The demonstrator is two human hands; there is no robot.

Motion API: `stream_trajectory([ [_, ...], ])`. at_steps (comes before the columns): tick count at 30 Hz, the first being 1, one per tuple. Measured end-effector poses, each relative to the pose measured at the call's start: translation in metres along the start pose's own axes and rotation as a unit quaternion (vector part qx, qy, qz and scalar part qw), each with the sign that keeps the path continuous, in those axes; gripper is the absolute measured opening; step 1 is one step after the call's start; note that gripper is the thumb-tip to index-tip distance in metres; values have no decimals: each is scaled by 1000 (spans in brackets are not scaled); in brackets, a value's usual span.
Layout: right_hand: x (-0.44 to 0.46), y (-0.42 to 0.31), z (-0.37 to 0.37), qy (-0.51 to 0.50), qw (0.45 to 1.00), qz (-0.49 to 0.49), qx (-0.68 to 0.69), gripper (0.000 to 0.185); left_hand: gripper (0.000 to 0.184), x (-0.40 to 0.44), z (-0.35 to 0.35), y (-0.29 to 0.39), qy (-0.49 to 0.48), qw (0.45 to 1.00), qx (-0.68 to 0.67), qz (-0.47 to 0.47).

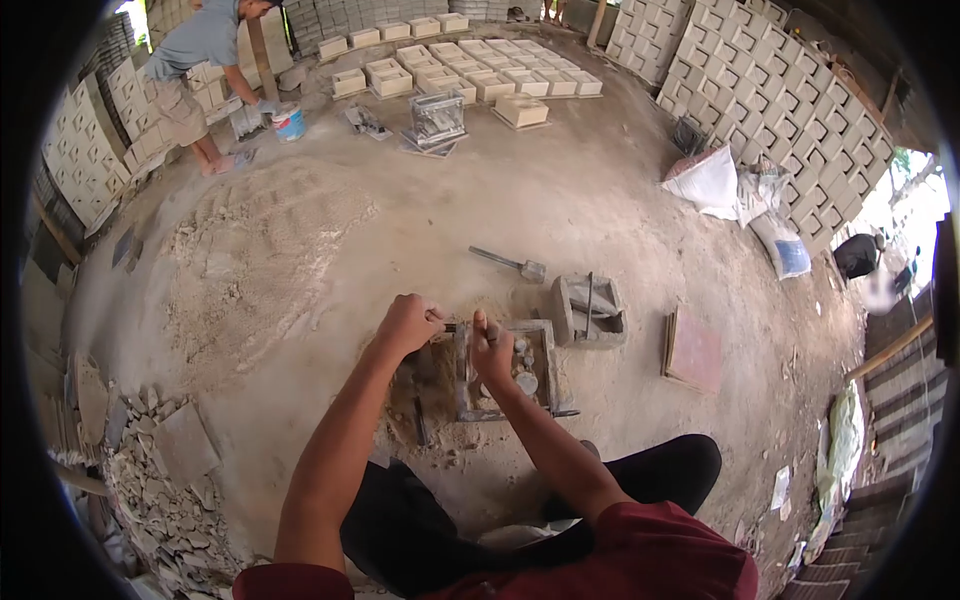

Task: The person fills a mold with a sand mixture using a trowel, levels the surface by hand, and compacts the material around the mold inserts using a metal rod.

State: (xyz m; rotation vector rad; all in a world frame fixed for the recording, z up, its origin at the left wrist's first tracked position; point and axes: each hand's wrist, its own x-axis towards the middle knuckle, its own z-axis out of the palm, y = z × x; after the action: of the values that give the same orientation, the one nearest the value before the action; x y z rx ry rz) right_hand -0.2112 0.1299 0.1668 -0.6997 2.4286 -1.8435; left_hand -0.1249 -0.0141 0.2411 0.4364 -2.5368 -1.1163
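A square metal mould frame (550,365) lies on the dusty floor in front of my knees, with round pieces and loose material inside. My left hand (410,323) is closed just outside the frame's upper left corner, at a short dark bar; what its fingers grip is too small to name. Over the left part of the frame is my right hand (491,347), also closed, its thumb raised; what it holds is hidden. A dark metal bar (420,422) rests on the ground left of the frame.
A grey box-shaped mould (588,312), a trowel-like tool (508,263) and reddish boards (692,350) lie beyond and to the right. A sand heap (250,265) spreads left, rubble (160,480) lower left. Cast blocks (480,70) stand behind. A person (200,70) bends over a bucket (288,123).
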Motion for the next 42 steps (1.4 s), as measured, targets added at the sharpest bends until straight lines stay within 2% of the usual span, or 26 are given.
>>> stream_trajectory([
  [1, -2, 3, -1, 8, 999, -32, 25, 59, 16, -1, 3, 2, -8, 1000, -3, -4],
  [2, -2, 7, -1, 8, 999, -20, 24, 59, 19, -3, 2, 1, -30, 999, 33, -28],
  [4, 22, -3, 3, -16, 998, 50, 17, 62, 22, 1, -7, 4, -41, 995, 78, -45],
  [5, 20, -7, 3, 25, 999, 10, 25, 63, 26, -2, -6, 7, -43, 994, 87, -55],
  [6, 22, -1, 9, 19, 999, 6, 27, 63, 29, -3, -6, 10, -43, 992, 93, -68],
  [8, 20, 22, 16, 56, 995, -80, -33, 63, 31, -6, -8, 14, -67, 991, 77, -90],
  [9, 17, 21, 13, 53, 995, -77, -35, 63, 32, -7, -6, 14, -75, 991, 73, -85],
  [11, 35, 5, 14, 10, 1000, 17, 10, 61, 33, 3, -12, 16, -76, 991, 77, -74],
  [14, 35, 4, 15, 42, 998, -10, 52, 62, 40, -3, -11, 18, -69, 988, 124, -59],
  [16, 45, 19, 17, -2, 999, -27, -22, 58, 43, -1, -7, 9, -108, 984, 119, -78],
  [18, 54, 19, 17, 25, 998, 27, 58, 58, 40, -3, -5, 2, -92, 987, 122, -43],
  [19, 47, 18, 15, 20, 998, 35, 53, 58, 40, -3, -6, 6, -112, 982, 130, -75],
  [21, 43, 8, 14, 50, 996, -76, -15, 59, 40, 4, -13, 9, -120, 982, 122, -75],
  [24, 57, 3, 20, -2, 1000, 16, 23, 58, 38, -7, -13, 16, -126, 985, 90, -73],
  [26, 62, 5, 24, 0, 1000, 8, 24, 57, 37, -7, -15, 22, -142, 978, 134, -80],
  [28, 58, 21, 31, 4, 995, -92, -26, 56, 37, -6, -14, 18, -140, 980, 117, -84],
  [29, 65, 16, 30, -36, 999, -28, -13, 57, 37, -7, -11, 17, -139, 982, 107, -75],
  [33, 71, 4, 28, -1, 999, -25, 42, 57, 37, -2, -13, 11, -146, 982, 108, -57],
  [35, 58, 19, 29, 36, 997, -42, -49, 57, 37, -9, -15, 23, -160, 979, 110, -58],
  [36, 58, 11, 28, 28, 997, -45, -47, 57, 37, -11, -14, 22, -154, 980, 110, -64],
  [38, 54, -12, 12, -19, 995, 62, 79, 57, 39, -10, -10, 21, -165, 973, 141, -75],
  [39, 46, -10, 9, 17, 999, 5, 48, 57, 41, -12, -11, 21, -169, 973, 141, -75],
  [42, 20, 14, 7, 12, 995, 25, 91, 57, 42, -8, -12, 20, -205, 968, 126, -73],
])
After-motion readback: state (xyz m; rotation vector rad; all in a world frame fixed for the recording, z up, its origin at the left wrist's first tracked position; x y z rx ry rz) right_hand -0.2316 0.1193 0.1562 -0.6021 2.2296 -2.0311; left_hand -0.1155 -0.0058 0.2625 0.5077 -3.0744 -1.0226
